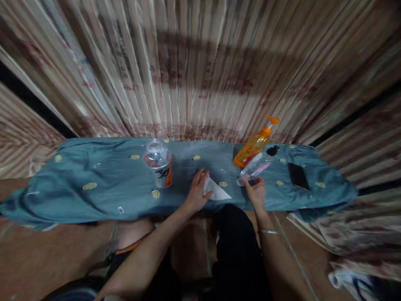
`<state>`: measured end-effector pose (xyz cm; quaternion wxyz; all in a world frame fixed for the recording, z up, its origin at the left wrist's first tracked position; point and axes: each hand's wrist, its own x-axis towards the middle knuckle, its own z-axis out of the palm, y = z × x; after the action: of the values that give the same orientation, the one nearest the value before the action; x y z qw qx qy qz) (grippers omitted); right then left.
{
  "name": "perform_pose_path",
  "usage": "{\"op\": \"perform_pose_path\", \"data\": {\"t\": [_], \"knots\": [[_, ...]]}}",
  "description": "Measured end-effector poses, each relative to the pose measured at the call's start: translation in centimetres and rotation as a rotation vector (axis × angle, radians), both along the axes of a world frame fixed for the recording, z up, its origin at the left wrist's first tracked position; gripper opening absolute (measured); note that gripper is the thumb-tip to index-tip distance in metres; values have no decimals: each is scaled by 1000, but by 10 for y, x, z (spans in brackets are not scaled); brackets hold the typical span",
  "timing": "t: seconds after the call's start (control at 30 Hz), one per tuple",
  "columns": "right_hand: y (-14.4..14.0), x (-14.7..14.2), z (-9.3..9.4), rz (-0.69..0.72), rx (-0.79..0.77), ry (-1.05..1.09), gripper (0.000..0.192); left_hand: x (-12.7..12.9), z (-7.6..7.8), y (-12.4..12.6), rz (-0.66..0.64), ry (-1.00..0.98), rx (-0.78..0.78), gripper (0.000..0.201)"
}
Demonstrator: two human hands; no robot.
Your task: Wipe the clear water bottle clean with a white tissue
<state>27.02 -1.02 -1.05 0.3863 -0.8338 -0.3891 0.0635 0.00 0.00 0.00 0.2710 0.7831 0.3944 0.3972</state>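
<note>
A folded triangle of white paper [216, 190] lies near the front edge of the cloth-covered table. My left hand [197, 192] rests at its left side, fingers stretched out and thumb spread over the paper. My right hand [256, 192] is at the foot of a clear bottle [258, 166] with a black cap. Its fingertips close on a small clear round piece [240, 182] beside the bottle; what exactly this piece is, I cannot tell. Behind the clear bottle stands an orange pump bottle [253, 147].
A clear plastic jar [158, 165] with an orange and white label stands uncapped left of my hands. On the right lies a black phone [298, 176]. A teal patterned cloth [106, 167] covers the narrow table, and a striped curtain [200, 75] hangs behind it.
</note>
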Motion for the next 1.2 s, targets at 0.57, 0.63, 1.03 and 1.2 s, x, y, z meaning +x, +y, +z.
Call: {"op": "perform_pose_path", "data": {"t": [0.57,0.63,1.03,1.2], "knots": [[-7,-39,5,320,-74,-332,48,-93,84,-34,533,-12,594,99],[-9,-55,22,368,-58,-232,53,-108,76,-22,614,-129,469,109],[50,-208,165,1183,271,-375,45,-114,42,23,585,-409,-163,103],[64,-211,201,1329,159,-510,50,-117,33,20,551,-345,-68,89]]}}
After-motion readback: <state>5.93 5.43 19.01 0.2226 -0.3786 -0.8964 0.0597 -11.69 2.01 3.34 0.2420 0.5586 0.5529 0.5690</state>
